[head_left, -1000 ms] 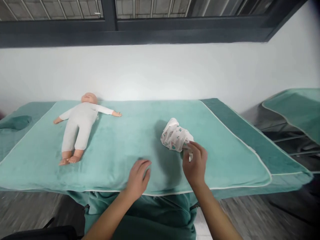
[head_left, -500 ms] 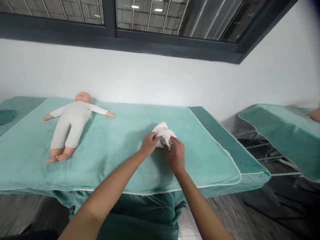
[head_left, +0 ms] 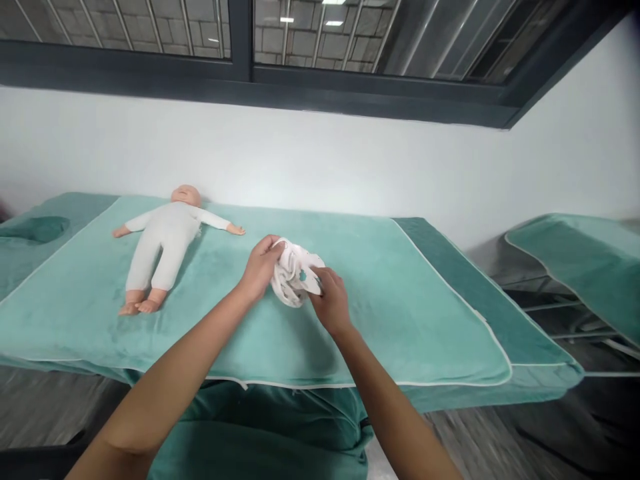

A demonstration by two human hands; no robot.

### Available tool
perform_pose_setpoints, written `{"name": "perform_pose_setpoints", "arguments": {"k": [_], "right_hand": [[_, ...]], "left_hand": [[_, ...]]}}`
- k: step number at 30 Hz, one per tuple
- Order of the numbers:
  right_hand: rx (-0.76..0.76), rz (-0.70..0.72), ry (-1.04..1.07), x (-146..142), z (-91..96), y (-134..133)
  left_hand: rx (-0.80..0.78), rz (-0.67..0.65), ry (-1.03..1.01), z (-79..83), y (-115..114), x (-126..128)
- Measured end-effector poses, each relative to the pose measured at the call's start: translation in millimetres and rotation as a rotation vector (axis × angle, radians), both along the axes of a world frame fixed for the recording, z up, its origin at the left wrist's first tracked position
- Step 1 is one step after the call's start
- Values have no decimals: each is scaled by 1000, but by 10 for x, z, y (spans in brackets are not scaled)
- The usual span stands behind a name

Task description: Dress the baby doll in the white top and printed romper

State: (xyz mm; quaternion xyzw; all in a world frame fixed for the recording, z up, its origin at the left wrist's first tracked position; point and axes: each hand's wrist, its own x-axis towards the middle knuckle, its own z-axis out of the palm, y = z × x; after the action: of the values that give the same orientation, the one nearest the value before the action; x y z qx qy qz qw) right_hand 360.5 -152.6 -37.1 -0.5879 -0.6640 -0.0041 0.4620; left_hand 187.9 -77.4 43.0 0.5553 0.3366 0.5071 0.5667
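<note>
Between my hands, above the green bed cover (head_left: 380,333), is a bunched white cloth (head_left: 293,277) with small green prints. My left hand (head_left: 263,265) pinches its left edge between thumb and fingers. On the other side my right hand (head_left: 330,300) grips the right edge, fingers closed on the fabric. The folds hide the cloth's full shape, so I cannot tell whether it is a garment. To the left, a baby doll (head_left: 167,240) in a white bodysuit lies on its back, arms spread, apart from both hands.
Behind the bed runs a white wall (head_left: 320,167) below a dark window frame (head_left: 375,93). A second green-covered bed (head_left: 595,267) stands at the right, across a gap with metal legs. A darker green round shape (head_left: 35,229) is at the far left.
Both hands have shifted left and lifted the cloth slightly. It is more spread out between them, with more of its folds showing. The camera view has turned a little left.
</note>
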Motion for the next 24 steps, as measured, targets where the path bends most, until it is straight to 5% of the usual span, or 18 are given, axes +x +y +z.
{"name": "perform_pose_setpoints", "arguments": {"k": [5,9,14,17,21,24], "right_hand": [[51,-73,121,147,150,-38],[130,-153,-65,369,377,-39],[115,-271,-102,556,320,-24],[23,-115,-143,385,104,-52],[-395,338,-415,-92,-201,-179],[-533,383,-512,-372,-305,-297]], "left_hand": [[359,76,409,166,93,-335],[580,192,647,383,131,-552],[468,402,626,572,121,-709],[408,379,625,609,121,-749],[416,373,599,666,161,-803],[402,366,562,744,192,-864]]}}
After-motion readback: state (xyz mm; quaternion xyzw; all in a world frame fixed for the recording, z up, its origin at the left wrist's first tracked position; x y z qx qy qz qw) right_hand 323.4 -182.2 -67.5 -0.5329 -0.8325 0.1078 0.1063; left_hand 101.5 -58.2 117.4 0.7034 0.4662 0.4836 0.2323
